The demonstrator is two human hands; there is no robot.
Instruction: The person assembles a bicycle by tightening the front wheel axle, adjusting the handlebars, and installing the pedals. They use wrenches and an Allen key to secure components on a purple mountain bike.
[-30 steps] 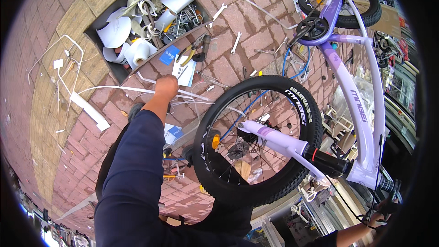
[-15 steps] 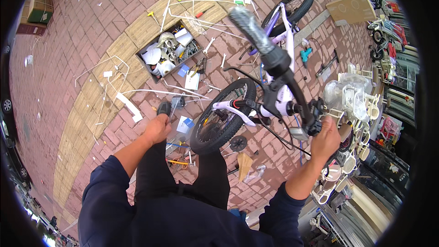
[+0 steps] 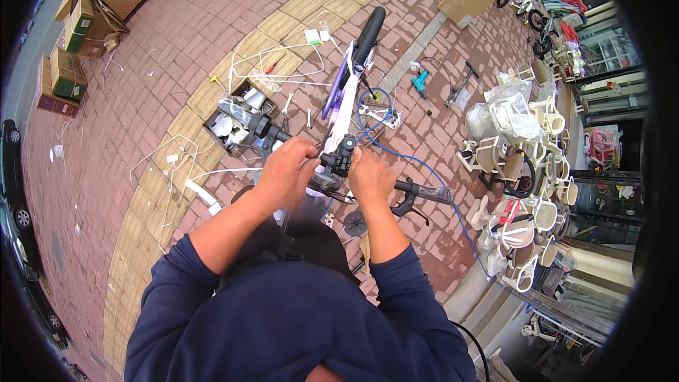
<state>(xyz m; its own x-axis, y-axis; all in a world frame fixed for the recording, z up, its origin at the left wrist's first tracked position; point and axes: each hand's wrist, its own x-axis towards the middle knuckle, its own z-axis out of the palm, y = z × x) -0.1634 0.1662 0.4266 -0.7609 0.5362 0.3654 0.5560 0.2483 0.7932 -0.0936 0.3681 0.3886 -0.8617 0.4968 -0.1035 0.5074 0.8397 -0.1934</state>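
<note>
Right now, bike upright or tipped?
The bike is upright: its rear wheel shows nearly edge-on from above, handlebar up by left hand and right hand.

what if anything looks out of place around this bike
Loose white strips lie scattered on the paving to the left, and two wrenches lie on the bricks beside the open tool box rather than inside it, so the area looks untidy. Nothing on the visible handlebar looks plainly damaged.
</note>
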